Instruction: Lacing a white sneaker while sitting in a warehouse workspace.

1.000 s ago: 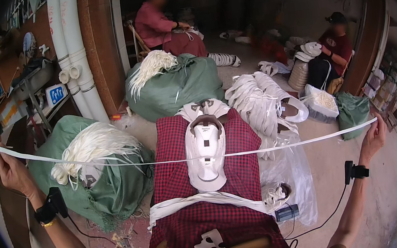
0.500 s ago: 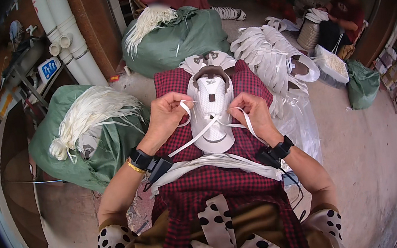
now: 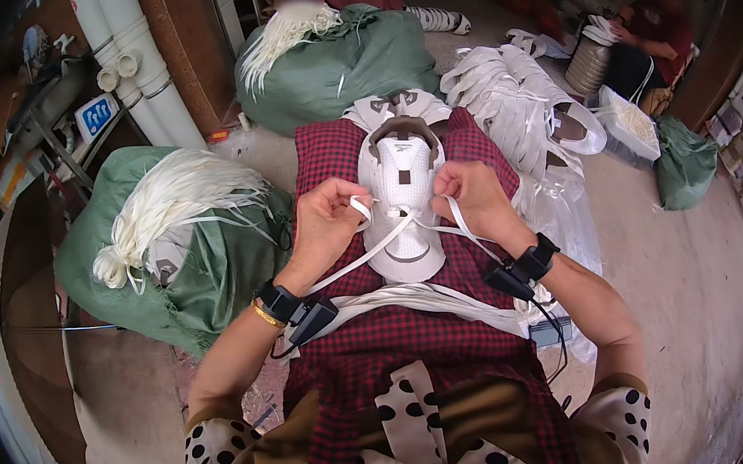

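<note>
Floor: bare concrete (image 3: 677, 306), pale; room beyond the doorway dark, with white pipes (image 3: 143, 70) beside it at left.
Lap: red-and-black checked apron (image 3: 359, 354); a bundle of white strips (image 3: 436, 301) lies across it.
Shoe: white (image 3: 401, 193), upright on the apron between the two hands, toe toward the wearer, brown-lined opening away.
Lace: flat, white (image 3: 382, 241); meets the shoe at the lower part of the lacing, one length slanting down to the left wrist, another running toward the right.
Left hand: (image 3: 327, 228) at the shoe's left edge; thumb and forefinger pinched on the lace, which loops beside them.
Right hand: (image 3: 483, 200) at the shoe's right edge; fingers closed on the lace, a length hanging below.
Wrists: black device (image 3: 313, 318) strapped on each.
Left of lap: green sack (image 3: 239, 285), lace bunch (image 3: 190, 189) on top.
Ahead: second green sack (image 3: 308, 91), likewise topped.
Right of lap: heap of white shoes (image 3: 503, 95); clear plastic (image 3: 576, 239) below it.
Co-worker, far right: seated, dark red top (image 3: 661, 20); detail too dim to tell.
</note>
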A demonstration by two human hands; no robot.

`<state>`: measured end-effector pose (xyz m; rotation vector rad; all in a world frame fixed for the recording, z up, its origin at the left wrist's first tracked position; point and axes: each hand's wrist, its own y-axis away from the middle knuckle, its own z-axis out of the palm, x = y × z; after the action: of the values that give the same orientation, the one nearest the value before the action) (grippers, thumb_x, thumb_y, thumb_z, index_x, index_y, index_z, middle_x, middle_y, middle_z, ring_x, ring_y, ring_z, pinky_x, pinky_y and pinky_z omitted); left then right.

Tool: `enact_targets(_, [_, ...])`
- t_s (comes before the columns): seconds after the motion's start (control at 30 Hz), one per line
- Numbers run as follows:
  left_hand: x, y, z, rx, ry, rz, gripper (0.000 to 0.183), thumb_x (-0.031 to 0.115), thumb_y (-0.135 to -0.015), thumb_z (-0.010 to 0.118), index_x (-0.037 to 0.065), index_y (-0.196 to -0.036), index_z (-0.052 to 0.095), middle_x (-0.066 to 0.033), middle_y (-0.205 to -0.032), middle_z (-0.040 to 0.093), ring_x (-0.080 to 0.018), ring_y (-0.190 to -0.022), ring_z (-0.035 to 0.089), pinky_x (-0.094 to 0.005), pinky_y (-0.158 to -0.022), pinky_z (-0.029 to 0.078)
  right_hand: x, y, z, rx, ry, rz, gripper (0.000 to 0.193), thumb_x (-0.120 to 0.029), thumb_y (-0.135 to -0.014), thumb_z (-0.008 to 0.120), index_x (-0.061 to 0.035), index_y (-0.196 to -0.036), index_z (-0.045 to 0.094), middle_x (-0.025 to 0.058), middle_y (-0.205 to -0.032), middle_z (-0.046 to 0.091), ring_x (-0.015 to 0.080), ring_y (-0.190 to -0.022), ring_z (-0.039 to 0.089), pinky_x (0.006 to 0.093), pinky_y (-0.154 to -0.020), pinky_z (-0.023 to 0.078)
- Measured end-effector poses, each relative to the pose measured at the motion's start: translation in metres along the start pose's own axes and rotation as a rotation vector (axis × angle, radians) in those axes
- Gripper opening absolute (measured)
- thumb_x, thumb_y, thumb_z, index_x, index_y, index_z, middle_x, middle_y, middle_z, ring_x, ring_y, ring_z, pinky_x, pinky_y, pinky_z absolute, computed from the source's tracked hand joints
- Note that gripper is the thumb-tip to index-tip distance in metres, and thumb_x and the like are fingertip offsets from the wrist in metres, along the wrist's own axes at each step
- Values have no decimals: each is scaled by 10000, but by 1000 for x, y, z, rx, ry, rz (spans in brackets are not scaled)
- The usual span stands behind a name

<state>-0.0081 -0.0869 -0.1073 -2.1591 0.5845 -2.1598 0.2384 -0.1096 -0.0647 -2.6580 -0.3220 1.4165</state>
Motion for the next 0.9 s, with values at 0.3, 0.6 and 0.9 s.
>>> enact_targets(0.3, [-1,5,5,35,-37,69,67,-24,-885,658,-4,-933,616,-29,-863,677,-44,-764,627,-195,-677,515,9,0,-3,-41,-118,43,155,-103,-756,773,-6,-787,656,33,-683,664,73,-599,585,246,-543,459])
enact_targets(0.6, [6,2,17,31,-220,164,71,-18,-846,648,9,-907,624,13,-742,602,-6,-610,531,-190,-543,434,11,-2,-3,-63,-183,85,170,-83,-751,773,-10,-852,657,24,-694,659,68,-593,585,230,-540,459])
enact_targets(0.9, [59,-48,-13,-746,-1130,658,276,19,-732,651,19,-1006,629,-111,-952,516,-298,-919,575,-425,-846,488,-26,-16,-28,-233,533,-545,348,-72,-701,784,-58,-1019,642,105,-853,639,285,-834,629,380,-686,514])
